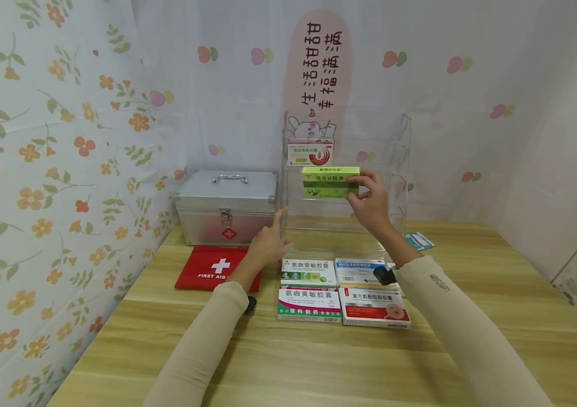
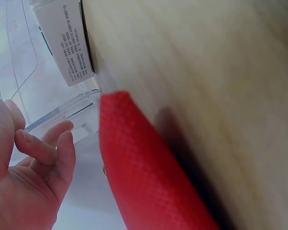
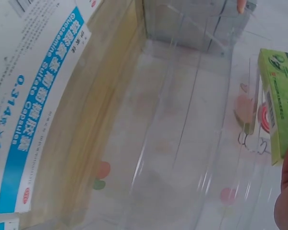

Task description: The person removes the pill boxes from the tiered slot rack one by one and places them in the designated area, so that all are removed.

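A green medicine box [image 1: 330, 183] is pinched at its right end by my right hand [image 1: 371, 200], in front of a clear tiered display rack [image 1: 341, 229]. The right wrist view shows the same green box [image 3: 281, 103] at the right edge, with part of the right hand [image 3: 287, 196]. At the rack's left side is my left hand [image 1: 266, 244], its index finger extended along the edge. In the left wrist view the left hand [image 2: 36, 177] has its other fingers loosely bent beside the clear edge. A white-and-red medicine box [image 1: 311, 154] stands on an upper tier.
Several medicine boxes lie before the rack, including a green-and-pink one [image 1: 308, 304] and a red-and-white one [image 1: 376, 308]. Left of the rack stands a silver case [image 1: 227, 206], with a red first aid pouch [image 1: 217, 268] before it. A small blue-white packet [image 1: 420, 241] lies right.
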{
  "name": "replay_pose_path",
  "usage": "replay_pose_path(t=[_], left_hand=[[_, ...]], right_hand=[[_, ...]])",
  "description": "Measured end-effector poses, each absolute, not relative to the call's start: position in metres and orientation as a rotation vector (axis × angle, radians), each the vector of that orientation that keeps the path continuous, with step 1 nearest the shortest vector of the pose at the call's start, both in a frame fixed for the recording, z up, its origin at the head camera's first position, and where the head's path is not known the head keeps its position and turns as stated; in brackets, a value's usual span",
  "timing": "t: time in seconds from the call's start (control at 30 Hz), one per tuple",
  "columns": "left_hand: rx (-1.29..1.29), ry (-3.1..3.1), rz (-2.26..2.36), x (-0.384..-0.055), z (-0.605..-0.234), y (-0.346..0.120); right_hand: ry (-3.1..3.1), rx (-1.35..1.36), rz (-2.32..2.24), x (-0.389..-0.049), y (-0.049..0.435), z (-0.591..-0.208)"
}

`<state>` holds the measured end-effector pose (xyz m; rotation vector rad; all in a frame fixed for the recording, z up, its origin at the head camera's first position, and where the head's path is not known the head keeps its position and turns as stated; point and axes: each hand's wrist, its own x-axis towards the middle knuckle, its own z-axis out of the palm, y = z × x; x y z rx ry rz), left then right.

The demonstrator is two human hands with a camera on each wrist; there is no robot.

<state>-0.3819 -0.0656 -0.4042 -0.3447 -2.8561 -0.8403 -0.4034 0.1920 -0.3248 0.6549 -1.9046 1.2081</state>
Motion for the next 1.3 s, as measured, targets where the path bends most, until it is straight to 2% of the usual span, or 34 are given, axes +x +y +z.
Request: replay_pose_path(t=[0.43,0.67,0.83,1.3], left_hand=[[-0.369,-2.85,-0.872,-0.381,-0.405,-0.068],[-0.375,-2.857,-0.868,-0.38,-0.404,-0.068],[-0.382,-2.85,-0.86,-0.379,-0.403,-0.068],[-0.379,-2.865,-0.858,-0.381,-0.403,-0.068]], right_hand=[[-1.913,0.615,1.247,-0.389,0.209,-0.339],[-1.945,0.6,1.287,-0.351,0.207,-0.323],[-1.945,0.598,1.351,-0.339,0.213,-0.321],[-2.021,0.523,1.481,-0.333,0.241,-0.341]])
